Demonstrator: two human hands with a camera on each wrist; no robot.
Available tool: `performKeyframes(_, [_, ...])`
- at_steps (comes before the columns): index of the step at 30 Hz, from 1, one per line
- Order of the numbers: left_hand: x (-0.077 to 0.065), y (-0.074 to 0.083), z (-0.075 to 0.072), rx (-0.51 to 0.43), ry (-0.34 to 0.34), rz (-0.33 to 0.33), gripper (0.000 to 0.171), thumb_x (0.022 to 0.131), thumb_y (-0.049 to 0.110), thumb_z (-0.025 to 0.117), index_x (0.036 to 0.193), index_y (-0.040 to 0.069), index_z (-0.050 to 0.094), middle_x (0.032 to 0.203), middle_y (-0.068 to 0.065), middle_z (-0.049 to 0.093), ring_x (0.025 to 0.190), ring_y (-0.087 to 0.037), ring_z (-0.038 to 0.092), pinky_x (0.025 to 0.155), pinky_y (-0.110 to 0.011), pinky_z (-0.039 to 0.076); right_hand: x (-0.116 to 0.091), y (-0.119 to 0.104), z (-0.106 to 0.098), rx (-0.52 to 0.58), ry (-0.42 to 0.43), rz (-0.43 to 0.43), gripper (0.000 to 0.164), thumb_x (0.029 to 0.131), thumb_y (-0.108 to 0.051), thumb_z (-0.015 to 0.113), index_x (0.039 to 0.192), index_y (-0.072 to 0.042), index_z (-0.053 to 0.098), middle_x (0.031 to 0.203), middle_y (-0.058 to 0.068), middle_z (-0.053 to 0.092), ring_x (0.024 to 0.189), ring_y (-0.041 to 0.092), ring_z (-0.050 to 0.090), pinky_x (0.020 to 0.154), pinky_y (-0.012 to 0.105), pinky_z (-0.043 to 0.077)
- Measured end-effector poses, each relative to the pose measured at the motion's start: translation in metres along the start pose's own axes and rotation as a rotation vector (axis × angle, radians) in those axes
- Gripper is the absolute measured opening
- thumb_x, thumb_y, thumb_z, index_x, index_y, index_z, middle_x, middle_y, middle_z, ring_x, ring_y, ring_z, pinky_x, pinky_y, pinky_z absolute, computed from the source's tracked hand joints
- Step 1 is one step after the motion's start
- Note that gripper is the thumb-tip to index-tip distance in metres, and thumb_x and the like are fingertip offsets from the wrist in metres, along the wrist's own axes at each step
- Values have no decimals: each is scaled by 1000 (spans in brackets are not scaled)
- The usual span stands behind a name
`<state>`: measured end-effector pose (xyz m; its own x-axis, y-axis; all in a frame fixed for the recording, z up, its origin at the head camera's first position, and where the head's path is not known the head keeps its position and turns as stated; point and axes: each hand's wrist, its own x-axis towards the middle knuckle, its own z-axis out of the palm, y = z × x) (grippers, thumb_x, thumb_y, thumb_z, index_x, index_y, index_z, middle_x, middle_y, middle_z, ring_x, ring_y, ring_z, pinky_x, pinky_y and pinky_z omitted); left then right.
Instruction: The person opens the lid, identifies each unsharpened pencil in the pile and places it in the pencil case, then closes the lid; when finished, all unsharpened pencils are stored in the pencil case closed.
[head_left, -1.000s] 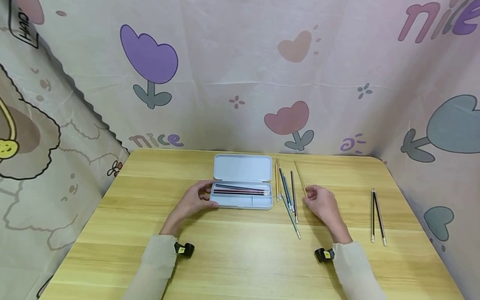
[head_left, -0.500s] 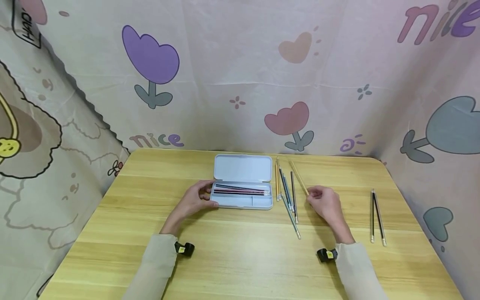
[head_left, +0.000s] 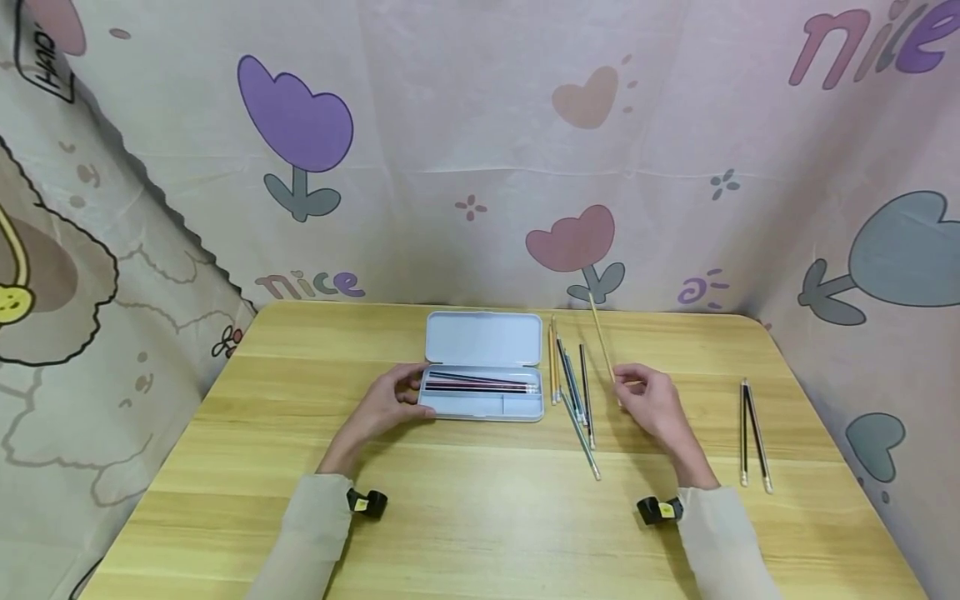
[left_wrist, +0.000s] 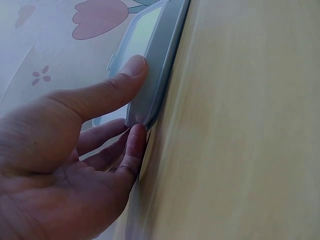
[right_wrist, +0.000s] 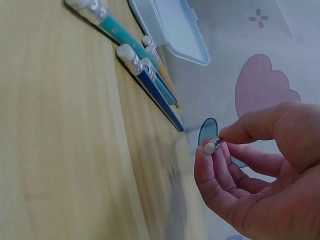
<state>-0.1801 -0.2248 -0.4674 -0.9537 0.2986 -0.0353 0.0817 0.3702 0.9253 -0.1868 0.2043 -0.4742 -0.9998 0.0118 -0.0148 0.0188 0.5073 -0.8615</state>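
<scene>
A pale blue pencil case (head_left: 483, 339) lies with its lid folded back on the table, several dark pencils (head_left: 480, 382) in its rear compartment. My left hand (head_left: 386, 402) grips the case's left end, thumb over the front corner and fingertips against the end wall, as the left wrist view shows close up. Between thumb and fingers, my right hand (head_left: 651, 404) pinches a yellow pencil (head_left: 602, 335) near its white eraser (right_wrist: 210, 148). The pencil's other end points away from me and overlaps the table's back edge in the head view.
Just right of the case lie loose yellow pencils (head_left: 554, 367), blue pencils (head_left: 572, 379), a dark pencil (head_left: 586, 387) and a teal pencil (head_left: 582, 437). Two black pencils (head_left: 744, 433) lie farther right. A patterned cloth (head_left: 420, 125) hangs behind the wooden table (head_left: 480, 517).
My right hand has shifted slightly right with the yellow pencil. The pencil's far end swung left, then rose and turned more directly away from me. The left hand keeps its grip on the case.
</scene>
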Motion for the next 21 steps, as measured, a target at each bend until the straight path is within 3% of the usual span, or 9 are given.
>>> performKeyframes(4, [-1, 0, 0, -1, 3, 5, 76, 79, -8, 84, 144, -14, 46, 119, -33, 54, 96, -41, 60, 84, -34, 56, 1, -2, 4, 17, -7, -55, 28, 97, 1, 65, 124, 8, 65, 113, 25, 68, 98, 35, 67, 71, 22, 56])
performKeyframes(10, [-1, 0, 0, -3, 9, 6, 76, 78, -8, 84, 144, -14, 47, 119, -33, 55, 96, -41, 60, 81, -28, 55, 0, -5, 13, -15, 1, -152, 24, 95, 2, 67, 118, 7, 69, 108, 21, 71, 95, 31, 68, 78, 17, 53])
performKeyframes(17, [0, -1, 1, 8, 3, 11, 76, 79, -6, 85, 144, -13, 47, 122, -33, 55, 99, -40, 60, 83, -32, 55, -2, -10, 26, 24, -11, -217, 20, 94, 6, 68, 113, 7, 72, 102, 23, 71, 88, 37, 69, 73, 19, 56])
performKeyframes(21, [0, -2, 1, 1, 4, 9, 76, 78, -7, 85, 144, -13, 47, 122, -33, 54, 99, -41, 59, 82, -29, 55, -1, -15, 36, 12, -11, -243, 16, 94, 6, 68, 110, 5, 73, 98, 20, 72, 84, 33, 69, 70, 20, 56])
